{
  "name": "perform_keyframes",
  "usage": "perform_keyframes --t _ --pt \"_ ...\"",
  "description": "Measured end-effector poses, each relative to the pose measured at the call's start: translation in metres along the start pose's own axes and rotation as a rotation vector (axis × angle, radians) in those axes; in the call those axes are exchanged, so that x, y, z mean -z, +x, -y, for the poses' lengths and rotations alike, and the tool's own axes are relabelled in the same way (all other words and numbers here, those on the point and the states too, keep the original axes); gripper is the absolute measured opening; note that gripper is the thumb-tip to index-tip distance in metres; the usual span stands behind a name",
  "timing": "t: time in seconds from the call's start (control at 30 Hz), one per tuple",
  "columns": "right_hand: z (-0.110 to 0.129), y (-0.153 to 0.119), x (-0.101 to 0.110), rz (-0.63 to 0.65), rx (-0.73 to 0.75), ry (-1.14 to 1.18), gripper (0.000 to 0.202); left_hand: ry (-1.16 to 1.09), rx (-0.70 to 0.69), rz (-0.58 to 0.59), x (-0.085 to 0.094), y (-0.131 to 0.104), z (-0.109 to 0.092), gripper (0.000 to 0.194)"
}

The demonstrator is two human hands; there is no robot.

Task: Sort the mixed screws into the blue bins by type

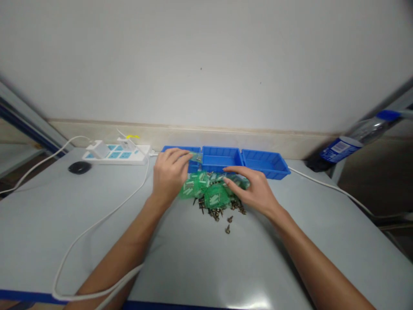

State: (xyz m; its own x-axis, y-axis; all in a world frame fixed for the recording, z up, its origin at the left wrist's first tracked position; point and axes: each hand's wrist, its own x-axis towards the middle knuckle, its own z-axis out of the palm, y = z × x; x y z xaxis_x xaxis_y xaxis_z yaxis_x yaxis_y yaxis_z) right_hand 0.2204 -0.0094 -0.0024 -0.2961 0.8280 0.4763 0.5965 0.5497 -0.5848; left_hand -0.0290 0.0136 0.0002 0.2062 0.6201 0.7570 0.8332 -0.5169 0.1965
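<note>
My left hand (171, 172) is closed on a small clear plastic packet (196, 157) with a greenish tint, held over the left blue bin (194, 167). My fingers hide part of that bin. Below lies a heap of green plastic packets (217, 196) with small pale pieces inside. Dark metal screws (214, 213) spill out under and in front of the heap, and a loose screw (227, 229) lies nearer to me. At the heap's right side is my right hand (253, 189), its thumb and forefinger apart over the packets, with nothing visible between them.
A middle blue bin (222, 160) and a right blue bin (266, 163) stand along the wall. Left are a white power strip (121, 155), a black mouse-like object (79, 168) and a white cable (106, 211) crossing the table. A plastic bottle (342, 148) leans at the right.
</note>
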Motion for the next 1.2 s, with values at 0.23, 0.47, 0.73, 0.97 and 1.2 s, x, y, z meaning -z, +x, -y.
perform_keyframes --t 0.23,0.47,0.73,0.97,1.2 --pt "-0.001 -0.002 -0.007 0.184 0.072 -0.205 0.034 0.181 0.022 0.238 -0.01 -0.012 0.02 0.041" --pt "-0.002 0.0 -0.01 0.125 0.045 -0.255 0.027 0.02 -0.085 0.121 -0.002 -0.008 -0.003 0.033" --pt "0.007 0.0 -0.009 -0.162 0.026 0.07 0.014 -0.341 -0.062 0.141 0.0 -0.006 -0.028 0.032" --pt "0.015 0.002 -0.008 -0.219 -0.264 0.663 0.027 -0.883 0.407 0.281 -0.002 -0.011 -0.045 0.031" --pt "0.013 0.003 -0.005 -0.197 -0.322 0.785 0.032 -1.121 0.712 0.274 -0.001 -0.006 -0.051 0.033"
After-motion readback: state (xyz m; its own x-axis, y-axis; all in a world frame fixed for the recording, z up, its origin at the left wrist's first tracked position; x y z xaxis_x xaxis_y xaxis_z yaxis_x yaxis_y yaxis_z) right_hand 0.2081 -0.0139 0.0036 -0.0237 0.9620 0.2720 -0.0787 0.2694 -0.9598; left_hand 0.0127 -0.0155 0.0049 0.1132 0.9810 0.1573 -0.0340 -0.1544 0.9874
